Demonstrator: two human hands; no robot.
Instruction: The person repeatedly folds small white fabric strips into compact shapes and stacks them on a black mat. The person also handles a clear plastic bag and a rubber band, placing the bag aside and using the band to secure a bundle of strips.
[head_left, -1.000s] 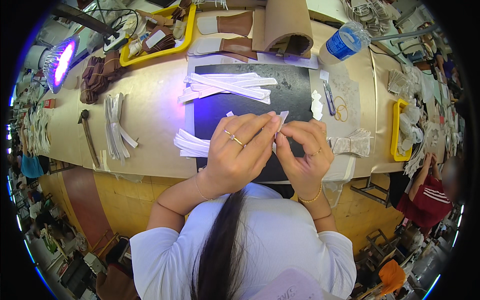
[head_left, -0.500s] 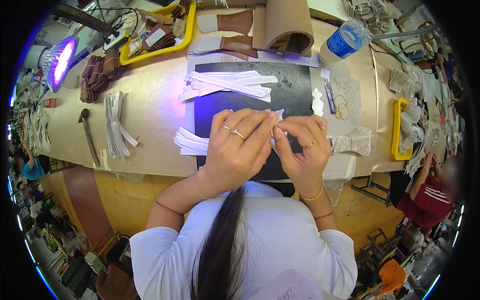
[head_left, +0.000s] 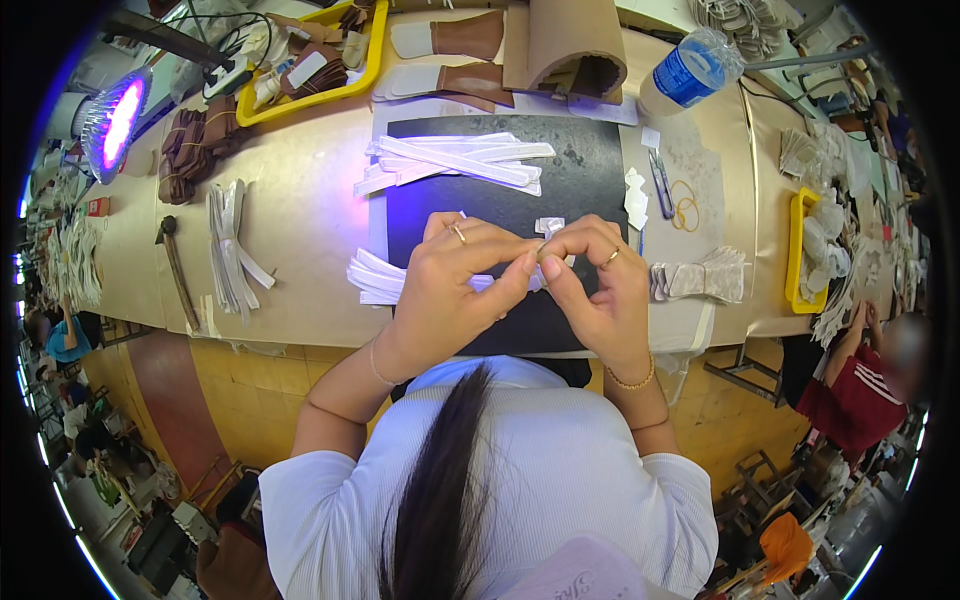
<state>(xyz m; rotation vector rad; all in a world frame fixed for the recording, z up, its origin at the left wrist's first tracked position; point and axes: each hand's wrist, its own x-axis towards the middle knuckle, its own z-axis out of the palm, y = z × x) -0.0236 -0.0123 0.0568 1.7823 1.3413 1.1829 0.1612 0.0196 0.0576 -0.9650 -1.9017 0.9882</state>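
Over the black mat [head_left: 580, 165], my left hand [head_left: 462, 272] and my right hand [head_left: 606, 288] meet with thumbs and forefingers pinched together. Both grip a white strip [head_left: 550, 226], most of it hidden by the fingers; one end shows just beyond them. On the mat past my hands lies a loose pile of white strips [head_left: 460, 160]. Another fanned bunch of white strips [head_left: 376, 278] lies by my left wrist. Right of my right hand is a banded bundle of pale cut pieces [head_left: 705, 276].
A hammer [head_left: 178, 270] and a tied strip bundle [head_left: 232, 250] lie at left. A lit lamp [head_left: 122, 125] and yellow tray [head_left: 375, 60] stand far left. Rightward are a cutter [head_left: 661, 185], rubber bands [head_left: 685, 205] and a bottle [head_left: 688, 75]; a brown roll [head_left: 575, 45] is behind.
My fingertips have shifted slightly toward me and left, and my left fingers have curled in more. The end of the white strip beyond the fingertips shows more now.
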